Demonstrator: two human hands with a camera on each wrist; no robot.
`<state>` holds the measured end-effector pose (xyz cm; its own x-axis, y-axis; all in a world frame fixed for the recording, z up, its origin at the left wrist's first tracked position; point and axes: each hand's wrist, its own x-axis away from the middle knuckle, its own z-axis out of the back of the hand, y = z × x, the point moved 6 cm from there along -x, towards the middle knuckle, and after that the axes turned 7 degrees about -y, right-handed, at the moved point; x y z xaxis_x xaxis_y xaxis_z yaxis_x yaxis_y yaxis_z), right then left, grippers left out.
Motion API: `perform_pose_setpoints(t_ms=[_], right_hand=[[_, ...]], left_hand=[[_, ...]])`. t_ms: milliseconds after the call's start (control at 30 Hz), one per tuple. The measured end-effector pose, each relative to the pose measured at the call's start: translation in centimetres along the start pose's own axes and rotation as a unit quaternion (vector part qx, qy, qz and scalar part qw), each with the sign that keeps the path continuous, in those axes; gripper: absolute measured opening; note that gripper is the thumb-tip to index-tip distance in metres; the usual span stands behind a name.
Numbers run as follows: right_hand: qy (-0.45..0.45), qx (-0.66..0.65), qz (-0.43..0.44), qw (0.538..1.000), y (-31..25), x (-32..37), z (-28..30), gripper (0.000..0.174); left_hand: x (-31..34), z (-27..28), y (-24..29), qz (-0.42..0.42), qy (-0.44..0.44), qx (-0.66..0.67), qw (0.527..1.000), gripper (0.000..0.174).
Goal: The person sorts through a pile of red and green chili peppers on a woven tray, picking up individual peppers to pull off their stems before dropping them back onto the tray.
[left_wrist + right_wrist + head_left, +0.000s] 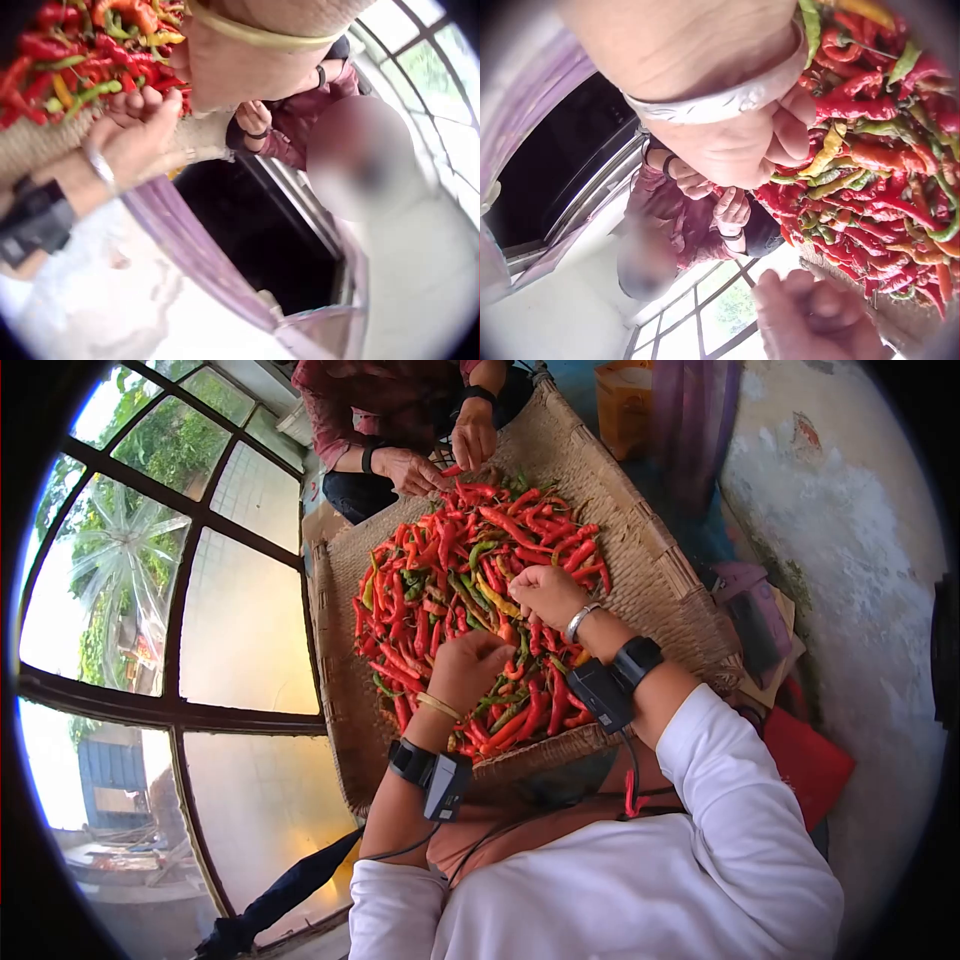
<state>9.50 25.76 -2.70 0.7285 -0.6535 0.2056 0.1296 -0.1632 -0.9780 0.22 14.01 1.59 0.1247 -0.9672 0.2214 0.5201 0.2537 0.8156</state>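
My left hand [468, 672] hovers over the near part of a heap of red chili peppers [540, 705], its fingers bent and the thumb stretched toward the right. Up and to the right of it, my right hand [548, 596] is held over the heap with curled fingers, close to some yellow and green chilies [495, 596]. In the left wrist view the right hand's curled fingers [133, 105] show nothing between them. The left hand [810, 319] appears blurred in the right wrist view, and I cannot tell whether it holds anything.
The chilies lie in a large woven tray [665, 575] with raised sides. Across it, another person's hands [420, 472] hold a red chili [452, 471]. A framed window [240, 620] stands at left, a wall [850, 560] at right. A red bag [805, 765] is beside the tray.
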Motion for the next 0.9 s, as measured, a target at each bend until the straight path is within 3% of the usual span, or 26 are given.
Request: perform_pose_setpoints(t_ms=[33, 100, 133, 233, 267, 333, 367, 433, 467, 533, 600, 667, 700, 733, 800, 867, 900], right_hand=[[-0.001, -0.001, -0.003, 1.000, 0.1, 0.0, -0.2, 0.018], [-0.029, 0.074, -0.019, 0.997, 0.3, -0.1, -0.9, 0.017], [-0.032, 0.075, -0.017, 0.997, 0.4, -0.1, -1.2, 0.017], [-0.048, 0.239, 0.010, 0.970, 0.0, 0.2, -2.0, 0.017], [-0.096, 0.329, 0.009, 0.939, 0.0, 0.4, -2.3, 0.019], [-0.173, 0.393, 0.062, 0.901, 0.4, 0.8, -3.6, 0.022], [-0.169, 0.395, 0.066, 0.901, 0.7, 0.7, -3.6, 0.022], [-0.238, 0.397, 0.044, 0.885, 1.0, 1.3, -4.5, 0.026], [-0.236, 0.402, 0.047, 0.884, 0.8, 1.4, -4.6, 0.026], [-0.251, 0.356, 0.042, 0.899, 0.5, 1.5, -4.9, 0.027], [-0.275, 0.336, 0.038, 0.900, 0.5, 1.5, -5.2, 0.033], [-0.337, 0.145, 0.050, 0.929, 0.1, 1.9, -6.1, 0.039], [-0.365, 0.137, 0.044, 0.920, -0.6, 2.4, -6.5, 0.034], [-0.366, 0.137, 0.045, 0.920, -0.8, 2.4, -6.5, 0.034], [-0.371, -0.002, -0.031, 0.928, -0.3, 2.5, -6.3, 0.028], [-0.344, -0.020, -0.046, 0.938, -0.6, 2.3, -5.7, 0.024], [-0.260, -0.004, -0.031, 0.965, -0.8, 1.8, -4.5, 0.025]], left_hand=[[1.0, -2.0, 0.3, -0.070, -0.028, -0.145, 0.986, 0.024], [2.8, -5.2, -0.5, -0.059, -0.114, -0.322, 0.938, 0.028], [3.4, -5.9, -0.7, -0.057, -0.111, -0.322, 0.938, 0.028], [3.8, -6.6, -1.3, 0.007, -0.140, -0.408, 0.902, 0.039], [3.8, -6.5, -1.3, 0.004, -0.135, -0.409, 0.903, 0.039], [3.9, -6.1, -1.8, 0.021, -0.118, -0.400, 0.909, 0.033], [3.8, -5.6, -1.9, 0.017, -0.115, -0.403, 0.908, 0.033], [4.0, -3.5, -1.7, -0.022, -0.041, -0.246, 0.968, 0.025], [4.1, -2.8, -1.7, -0.026, -0.036, -0.246, 0.968, 0.025], [4.5, -1.0, -2.1, 0.029, -0.016, -0.060, 0.998, 0.020], [4.8, 0.1, -1.7, 0.053, -0.016, 0.012, 0.998, 0.020], [5.1, 2.0, -1.6, 0.050, 0.045, 0.161, 0.985, 0.020], [5.2, 2.9, -1.8, 0.074, 0.051, 0.189, 0.978, 0.021], [5.2, 3.7, -1.6, 0.068, 0.047, 0.208, 0.975, 0.022], [5.0, 4.6, -1.3, 0.052, 0.032, 0.259, 0.964, 0.024], [4.4, 5.2, -2.1, 0.071, 0.036, 0.253, 0.964, 0.025], [4.0, 5.7, -2.6, 0.088, 0.042, 0.245, 0.965, 0.025]])
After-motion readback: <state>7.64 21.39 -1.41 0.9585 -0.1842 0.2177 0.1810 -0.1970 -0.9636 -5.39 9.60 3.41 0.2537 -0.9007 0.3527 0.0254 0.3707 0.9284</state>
